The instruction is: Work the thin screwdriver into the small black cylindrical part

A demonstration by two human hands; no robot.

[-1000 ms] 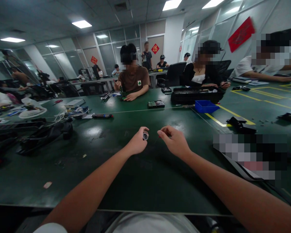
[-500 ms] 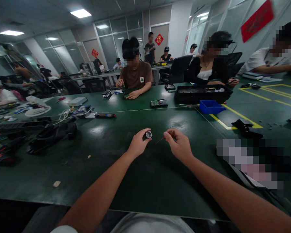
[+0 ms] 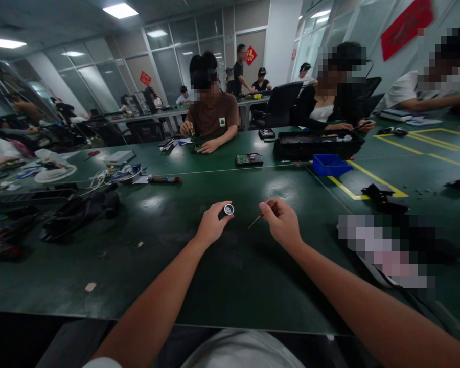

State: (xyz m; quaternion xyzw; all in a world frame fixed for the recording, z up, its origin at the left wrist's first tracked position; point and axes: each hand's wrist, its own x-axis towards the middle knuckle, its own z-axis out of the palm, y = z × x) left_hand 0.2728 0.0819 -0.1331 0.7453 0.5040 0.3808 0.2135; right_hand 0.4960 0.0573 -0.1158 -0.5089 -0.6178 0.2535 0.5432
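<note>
My left hand point(image 3: 212, 223) is closed around a small dark cylindrical part point(image 3: 229, 209) with a silvery ring at its end; the round face points toward me and most of its body is hidden by my fingers. In my right hand point(image 3: 281, 221) I pinch a thin screwdriver point(image 3: 256, 220) with a red handle, mostly covered by my fingers. Its metal shaft slants down and left, and the tip is apart from the cylindrical part. Both hands are above the green table point(image 3: 230, 276).
Across the table a person point(image 3: 214, 115) works on a circuit board. A hard drive point(image 3: 249, 159), a blue bin point(image 3: 331, 165) and a long black casing point(image 3: 318, 147) lie beyond my hands. Black plastic parts point(image 3: 82, 212) and cables are at left; dark brackets point(image 3: 385, 198) are at right.
The cylindrical part in my left hand has shifted slightly left, its round face now more toward me. More of the screwdriver's shaft shows, and its tip is farther from the part.
</note>
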